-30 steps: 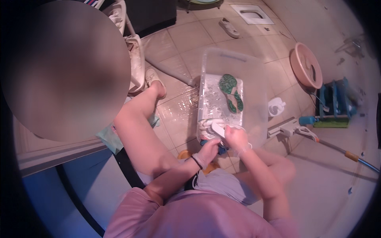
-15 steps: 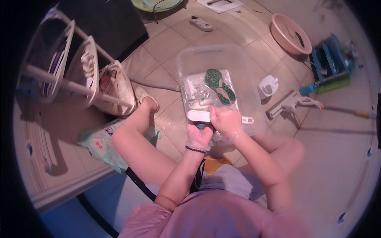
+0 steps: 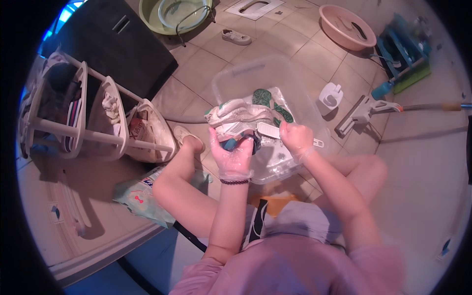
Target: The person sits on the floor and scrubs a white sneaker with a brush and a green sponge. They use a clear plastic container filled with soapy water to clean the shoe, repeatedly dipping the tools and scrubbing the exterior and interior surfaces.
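Observation:
My left hand [image 3: 233, 160], in a thin clear glove, grips a wet white sneaker [image 3: 238, 112] with green trim, held tilted over the near left part of a clear plastic tub [image 3: 220, 81]. The thumb lies at the shoe's dark blue opening. In my right hand [image 3: 296, 138], also gloved, is the handle of a white scrubbing brush [image 3: 268, 130]. The brush head meets or nearly meets the sneaker's near side; exact contact is hard to tell. Behind the sneaker, a green patterned shoe sole [image 3: 262, 97] shows inside the tub, partly hidden.
A white jug-like bottle [image 3: 331, 94] and a squeegee mop [image 3: 363, 113] lie right of the tub. Farther off are a pink basin [image 3: 339, 34], a blue rack [image 3: 400, 54], another white sneaker [image 3: 236, 37] and a green basin [image 3: 150, 19]. A tiered white shelf [image 3: 105, 115] stands left.
My left hand has raised the sneaker and brought it left, turning it so more of its side shows. The brush has shifted slightly right and up; the view has turned a little.

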{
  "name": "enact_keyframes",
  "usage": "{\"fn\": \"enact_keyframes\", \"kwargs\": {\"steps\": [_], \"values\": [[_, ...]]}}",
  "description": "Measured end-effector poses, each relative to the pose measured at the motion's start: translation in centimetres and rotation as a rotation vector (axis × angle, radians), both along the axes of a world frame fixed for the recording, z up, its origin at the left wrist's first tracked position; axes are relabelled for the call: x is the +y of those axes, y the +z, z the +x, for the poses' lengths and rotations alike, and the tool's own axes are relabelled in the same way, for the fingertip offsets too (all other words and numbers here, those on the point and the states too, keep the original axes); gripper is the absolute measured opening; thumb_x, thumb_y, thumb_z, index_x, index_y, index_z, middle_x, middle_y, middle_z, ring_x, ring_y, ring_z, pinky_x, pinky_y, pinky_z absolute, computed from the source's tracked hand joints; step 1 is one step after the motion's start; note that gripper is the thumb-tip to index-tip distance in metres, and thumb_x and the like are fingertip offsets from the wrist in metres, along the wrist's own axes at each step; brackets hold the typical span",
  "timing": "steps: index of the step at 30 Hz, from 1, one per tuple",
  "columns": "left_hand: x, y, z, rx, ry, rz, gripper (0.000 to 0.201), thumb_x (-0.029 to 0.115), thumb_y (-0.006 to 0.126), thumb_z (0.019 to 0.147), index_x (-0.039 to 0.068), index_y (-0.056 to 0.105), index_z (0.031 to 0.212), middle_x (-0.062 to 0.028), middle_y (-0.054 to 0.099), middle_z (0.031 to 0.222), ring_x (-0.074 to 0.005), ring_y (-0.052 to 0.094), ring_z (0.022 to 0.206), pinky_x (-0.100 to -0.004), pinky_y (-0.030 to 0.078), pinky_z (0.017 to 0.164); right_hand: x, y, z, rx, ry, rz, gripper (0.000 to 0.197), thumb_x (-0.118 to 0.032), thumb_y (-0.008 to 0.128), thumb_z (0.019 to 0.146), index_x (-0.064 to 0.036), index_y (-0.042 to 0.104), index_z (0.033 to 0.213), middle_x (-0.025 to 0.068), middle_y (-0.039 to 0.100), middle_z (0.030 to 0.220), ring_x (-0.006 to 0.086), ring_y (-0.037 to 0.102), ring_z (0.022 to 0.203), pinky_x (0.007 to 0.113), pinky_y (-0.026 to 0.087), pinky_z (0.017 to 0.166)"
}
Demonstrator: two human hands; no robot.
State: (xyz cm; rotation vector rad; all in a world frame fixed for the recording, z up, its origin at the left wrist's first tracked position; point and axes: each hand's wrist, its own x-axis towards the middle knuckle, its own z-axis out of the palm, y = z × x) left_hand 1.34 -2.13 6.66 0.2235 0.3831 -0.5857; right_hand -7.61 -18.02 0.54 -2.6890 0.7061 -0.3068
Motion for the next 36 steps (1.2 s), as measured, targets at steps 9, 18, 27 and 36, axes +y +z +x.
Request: {"fn": "enact_keyframes", "kwargs": {"steps": [9,18,27,36], "values": [[1.2,-4.4,-1.0,0.075,0.012,0.040,0.037,0.029,0.057,0.083,0.003,0.055,0.109,-0.0110,0.058,0.107,-0.0242,0.054,0.100,-0.0391,0.042,0.092,6.1,5.6,3.5,-0.516,0.247,0.039,0.032,-0.024,0.048,0.083,-0.0115,0.059,0.056,0.0083,0.059,0.056,0.0234,0.059,0.051,0.035,0.048,0.046],[1.8,-5.8,-0.6,0.046,-0.194,0.119,0.037,0.039,0.047,0.087,0.006,0.055,0.103,-0.0100,0.059,0.100,-0.0253,0.054,0.096,-0.0397,0.040,0.090,7.4,5.3,2.5,-0.323,0.444,-0.030,0.025,-0.024,0.044,0.082,-0.0130,0.058,0.064,0.0068,0.061,0.062,0.0232,0.060,0.055,0.037,0.047,0.045],[0.1,-4.7,-1.1,0.113,-0.101,0.070,0.041,0.037,0.044,0.087,0.007,0.053,0.113,-0.0117,0.056,0.115,-0.0272,0.050,0.109,-0.0461,0.034,0.097,3.5,2.0,2.1,-0.406,0.245,-0.135,0.031,-0.018,0.049,0.082,-0.0138,0.054,0.051,0.0034,0.053,0.047,0.0204,0.055,0.043,0.035,0.043,0.036],[-0.2,-2.5,-1.5,0.061,-0.065,0.098,0.035,0.032,0.049,0.088,0.005,0.054,0.110,-0.0103,0.059,0.108,-0.0258,0.054,0.101,-0.0401,0.039,0.094,0.6,-0.5,-0.3,-0.226,0.223,-0.057,0.025,-0.021,0.049,0.080,-0.0137,0.058,0.058,0.0047,0.057,0.056,0.0240,0.057,0.050,0.037,0.045,0.042]]}}
